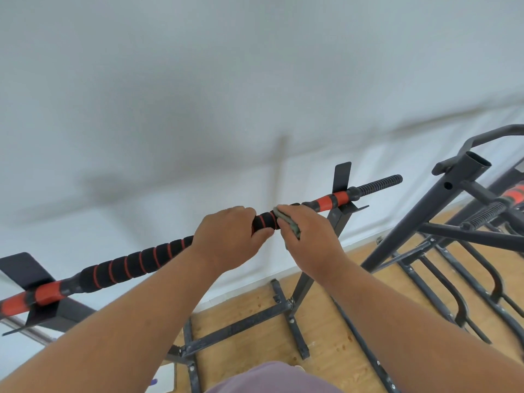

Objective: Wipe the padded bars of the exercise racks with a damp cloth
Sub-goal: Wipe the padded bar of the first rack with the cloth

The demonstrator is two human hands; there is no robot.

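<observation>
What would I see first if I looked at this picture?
First you'd spot the long padded bar, black with red stripes, running across the middle on a dark metal rack. Two hands meet on it: the left hand grips the padding, and the right hand presses a grey-green cloth against the bar beside it. At the right stands another dark rack on the wooden floor.
</observation>
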